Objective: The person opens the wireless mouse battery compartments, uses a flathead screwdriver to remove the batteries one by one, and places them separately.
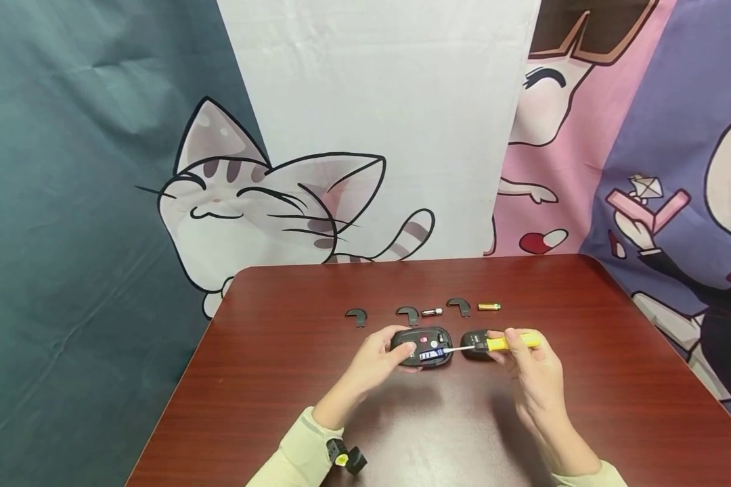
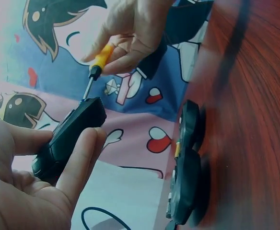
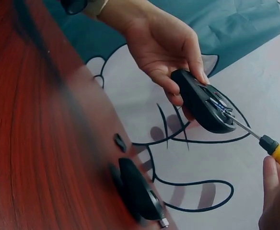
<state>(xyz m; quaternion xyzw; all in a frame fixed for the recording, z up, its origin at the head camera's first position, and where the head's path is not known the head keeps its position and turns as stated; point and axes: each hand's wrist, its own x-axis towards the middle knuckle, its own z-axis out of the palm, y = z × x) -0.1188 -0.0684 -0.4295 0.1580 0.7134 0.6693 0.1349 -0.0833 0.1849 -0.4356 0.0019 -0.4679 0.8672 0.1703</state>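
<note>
My left hand (image 1: 374, 358) grips a black computer mouse (image 1: 406, 336) above the table, underside up, thumb on its face. In its open compartment sits a blue-and-white battery (image 1: 431, 354). With my right hand (image 1: 539, 375) I hold a screwdriver (image 1: 514, 342) by its yellow handle. Its metal shaft points left, and the tip meets the mouse at the battery's right end; the right wrist view shows the tip (image 3: 232, 115) inside the compartment. The left wrist view shows the held mouse (image 2: 68, 139) edge-on, between thumb and fingers.
Another black mouse (image 1: 474, 336) lies behind the screwdriver; the left wrist view shows two mice on the table, the nearer one (image 2: 187, 187) larger in view. Farther back are black curved covers (image 1: 356, 314), a silvery battery (image 1: 431, 312) and a gold battery (image 1: 489, 306). A printed curtain hangs behind.
</note>
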